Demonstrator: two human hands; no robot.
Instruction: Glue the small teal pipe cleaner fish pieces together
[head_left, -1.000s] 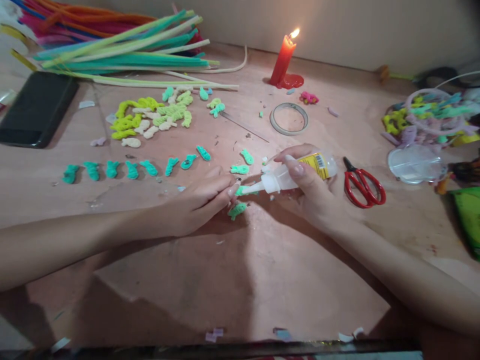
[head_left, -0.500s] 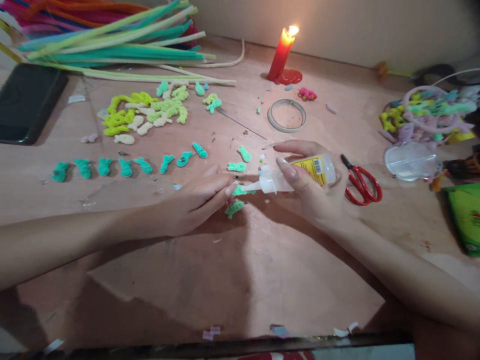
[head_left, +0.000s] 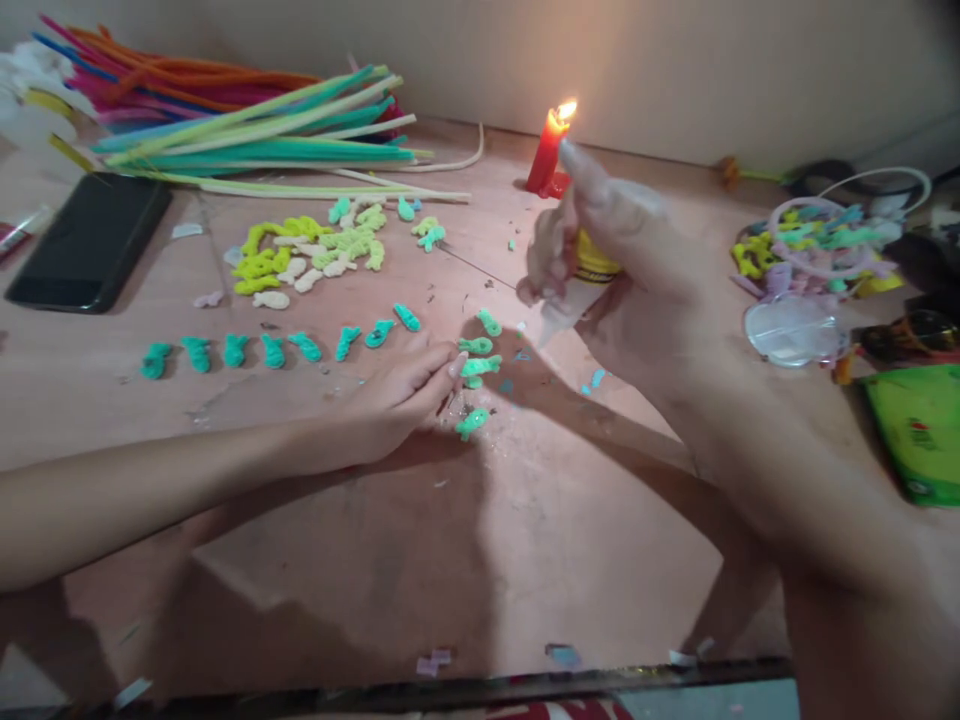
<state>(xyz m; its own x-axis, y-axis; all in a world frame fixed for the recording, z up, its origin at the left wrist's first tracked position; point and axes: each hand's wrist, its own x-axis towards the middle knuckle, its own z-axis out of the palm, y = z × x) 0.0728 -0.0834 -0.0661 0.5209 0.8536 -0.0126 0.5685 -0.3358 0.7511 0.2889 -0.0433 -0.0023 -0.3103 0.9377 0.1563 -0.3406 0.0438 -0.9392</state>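
Observation:
My right hand (head_left: 622, 270) is raised above the table, blurred by motion, and grips a small clear glue bottle (head_left: 577, 285) with a yellow label, nozzle pointing down-left. My left hand (head_left: 401, 395) rests on the pink table (head_left: 525, 540), fingers together, their tips pressing a green pipe-cleaner fish (head_left: 480, 366). Another green fish (head_left: 471, 424) lies just below the fingertips and two more (head_left: 484, 335) just above. A row of several teal fish (head_left: 262, 347) runs to the left.
A lit red candle (head_left: 546, 155) stands at the back. A pile of yellow and pale fish (head_left: 307, 250) and long pipe cleaners (head_left: 247, 130) lie at back left, beside a black phone (head_left: 90, 243). Coloured pieces and rings (head_left: 817, 240), a clear lid (head_left: 795, 330) and a green packet (head_left: 919, 430) sit right.
My right hand lifted the glue bottle up off the green fish and toward the candle, now covering the tape ring and scissors. My left hand stayed on the fish.

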